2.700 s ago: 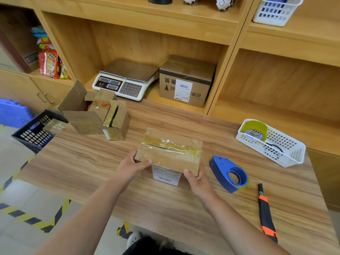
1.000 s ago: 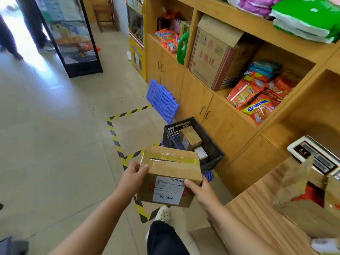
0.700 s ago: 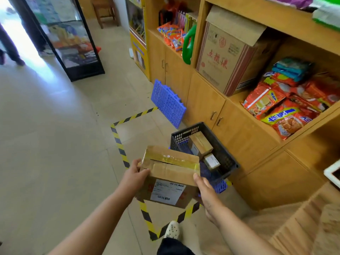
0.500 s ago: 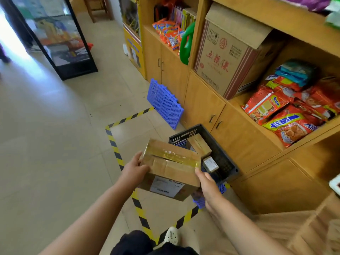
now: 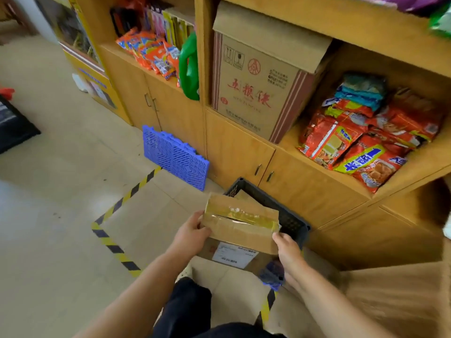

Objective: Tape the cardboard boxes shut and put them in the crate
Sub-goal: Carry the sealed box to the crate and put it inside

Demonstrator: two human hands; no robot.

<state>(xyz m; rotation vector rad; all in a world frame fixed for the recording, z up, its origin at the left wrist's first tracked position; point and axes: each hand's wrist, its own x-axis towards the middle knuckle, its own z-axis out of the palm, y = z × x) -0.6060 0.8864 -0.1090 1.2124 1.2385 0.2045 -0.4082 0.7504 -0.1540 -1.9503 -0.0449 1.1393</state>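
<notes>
Both the left hand [image 5: 192, 234] and right hand [image 5: 288, 250] grasp the taped cardboard box [image 5: 240, 228] above the black crate [image 5: 290, 215]; the placing step seems underway, calling for lowering it inside.

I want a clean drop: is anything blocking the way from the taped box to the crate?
Nothing visible does. The left hand and right hand hold the taped box at the crate, hiding most of its inside; another box peeks out there.

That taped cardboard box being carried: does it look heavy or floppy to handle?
Probably light: the left hand and right hand carry the taped box by its sides alone. Likely stiff, since its faces look flat. The glossy tape strip may be slicker than the cardboard.
</notes>
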